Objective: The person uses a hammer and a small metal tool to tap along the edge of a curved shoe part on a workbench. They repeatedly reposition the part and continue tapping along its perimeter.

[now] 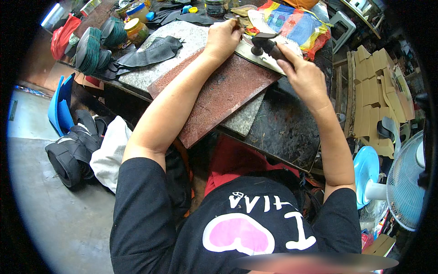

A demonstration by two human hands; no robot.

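My right hand (305,76) grips a hammer (263,42) by its handle, with the dark metal head pointing left toward my other hand. Under the head lies a long, pale, flat piece with a dark edge (246,51), which resembles a shoe sole. At the far end of the board, my left hand (222,40) is closed, fingers pinched together near that pale piece. Something small and brownish shows at its fingertips, too small to name. Beneath both hands, a reddish-brown rough board (223,93) rests on a grey speckled stone slab (244,119).
Dark leather-like pieces (153,55) lie on the slab at left, near spools of green cord (91,52) and a yellow-lidded jar (136,31). A colourful mesh bag (292,25) sits at the far right. Beside the dark table (292,132) stand a fan (406,180) and cardboard pieces (376,96).
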